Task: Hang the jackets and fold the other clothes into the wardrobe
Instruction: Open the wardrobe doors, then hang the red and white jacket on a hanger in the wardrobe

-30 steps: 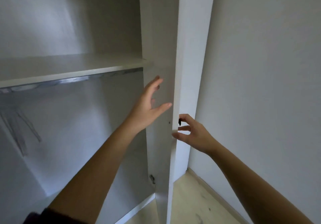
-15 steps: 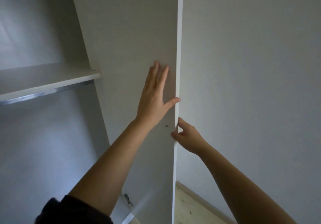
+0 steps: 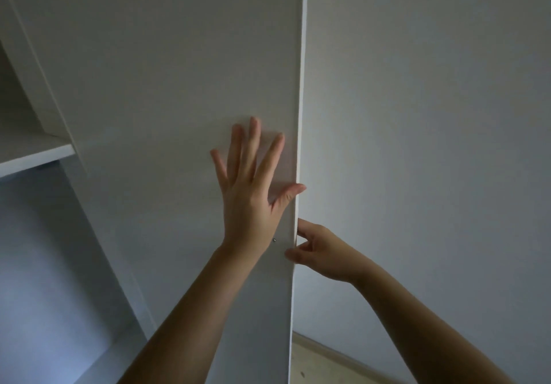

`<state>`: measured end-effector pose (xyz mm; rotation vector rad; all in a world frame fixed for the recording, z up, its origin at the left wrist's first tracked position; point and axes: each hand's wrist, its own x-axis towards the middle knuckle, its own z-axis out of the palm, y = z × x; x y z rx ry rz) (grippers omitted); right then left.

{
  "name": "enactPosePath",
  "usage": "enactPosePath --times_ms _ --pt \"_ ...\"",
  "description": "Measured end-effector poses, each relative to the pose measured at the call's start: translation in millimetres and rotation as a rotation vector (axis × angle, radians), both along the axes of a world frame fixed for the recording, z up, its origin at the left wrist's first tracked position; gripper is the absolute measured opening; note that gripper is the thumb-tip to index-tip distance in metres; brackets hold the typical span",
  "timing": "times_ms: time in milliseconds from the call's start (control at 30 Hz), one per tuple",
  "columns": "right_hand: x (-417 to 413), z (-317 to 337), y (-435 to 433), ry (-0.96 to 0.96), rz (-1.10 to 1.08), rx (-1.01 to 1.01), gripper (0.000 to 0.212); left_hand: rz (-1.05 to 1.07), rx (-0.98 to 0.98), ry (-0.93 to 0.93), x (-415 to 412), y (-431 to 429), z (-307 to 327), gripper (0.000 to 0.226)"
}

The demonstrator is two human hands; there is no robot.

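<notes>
A white wardrobe door fills the middle of the view, swung out with its inner face toward me. My left hand lies flat on that inner face, fingers straight and spread, thumb at the door's edge. My right hand pinches the door's outer edge just below, thumb in front and fingers curled behind it. No clothes or hangers are visible.
The wardrobe's white shelf and its open lower compartment show at the left. A plain grey wall stands close on the right. A strip of light wood floor with a baseboard appears at the bottom.
The door has swung further toward the right wall, hiding more of the wardrobe's inside. My left hand went from hovering to pressing flat on the door; my right hand keeps its hold on the edge.
</notes>
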<state>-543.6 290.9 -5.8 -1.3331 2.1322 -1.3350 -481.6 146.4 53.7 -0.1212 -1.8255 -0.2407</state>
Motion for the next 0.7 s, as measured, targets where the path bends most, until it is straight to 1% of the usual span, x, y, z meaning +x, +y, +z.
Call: enactPosePath --times_ms 133,233,367,433,533,633,700 --pt "3 2 1 0.000 0.011 0.013 0.044 -0.021 0.004 0.013 1 0 -2 0.061" --pt "10 2 3 -0.019 -0.014 0.005 0.043 -0.028 0.003 0.033 5 2 -4 0.057" --pt "18 -4 17 0.022 -0.085 0.017 0.046 -0.055 0.006 0.049 10 21 -20 0.052" --pt "18 -12 37 0.005 -0.167 -0.015 0.047 -0.063 -0.008 0.039 12 39 -37 0.052" --pt "14 -30 87 -0.055 -0.348 -0.051 0.040 -0.090 -0.002 -0.012 12 78 -67 0.044" --pt "12 -53 149 -0.128 -0.533 -0.093 0.033 -0.164 0.052 -0.123 5 124 -89 0.043" --pt "17 -65 195 -0.157 -0.650 -0.122 0.033 -0.204 0.081 -0.208 -3 158 -100 0.040"
